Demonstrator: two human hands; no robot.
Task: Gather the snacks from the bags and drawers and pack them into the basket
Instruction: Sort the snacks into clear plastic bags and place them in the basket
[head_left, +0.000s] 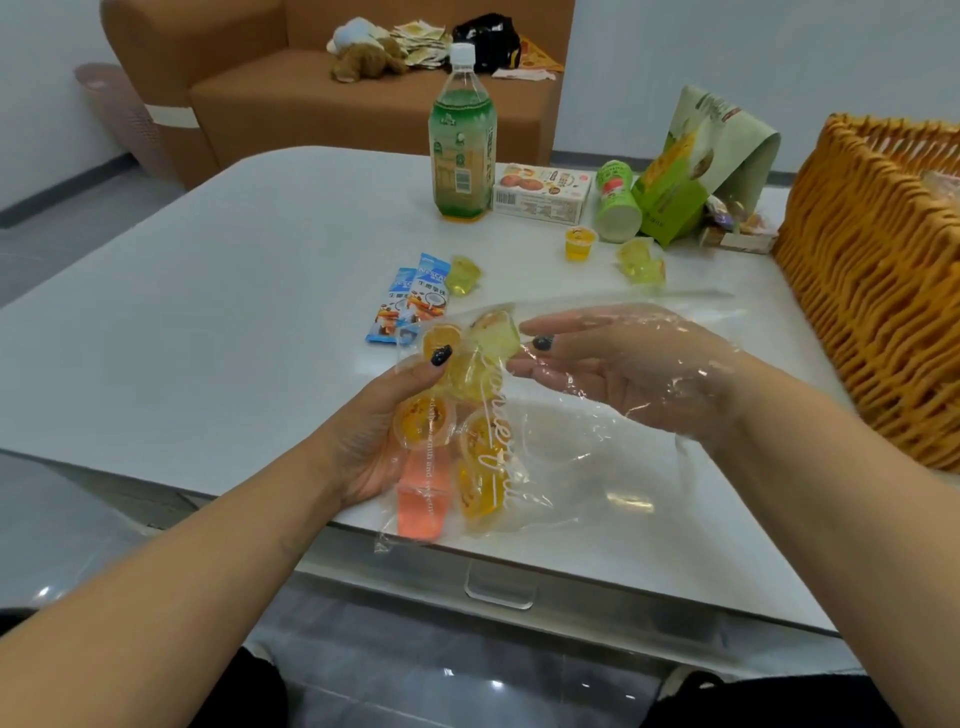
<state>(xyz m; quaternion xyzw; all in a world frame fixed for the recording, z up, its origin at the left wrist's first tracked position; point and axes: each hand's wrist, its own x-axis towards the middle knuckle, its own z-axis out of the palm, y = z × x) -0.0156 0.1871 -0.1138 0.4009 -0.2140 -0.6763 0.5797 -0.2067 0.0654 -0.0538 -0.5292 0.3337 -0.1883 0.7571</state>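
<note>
A clear plastic bag (571, 447) with white script holds several yellow, orange and pink jelly cups (423, 423). My left hand (384, 415) grips the bag from the left side, thumb on top. My right hand (623, 364) is inside the bag, seen through the plastic, its fingertips touching a pale yellow jelly cup (498, 332). The orange woven basket (878, 291) stands at the right edge of the table. Loose jelly cups (580, 243) lie on the table, with two blue snack sachets (410, 301) beside one of them.
A tall green drink bottle (462, 140), a biscuit box (543, 195), a green cup lying on its side (618, 202) and a green paper bag (696, 161) sit at the table's far side. A drawer handle (498, 587) shows under the table's near edge. A brown sofa (322, 98) stands behind.
</note>
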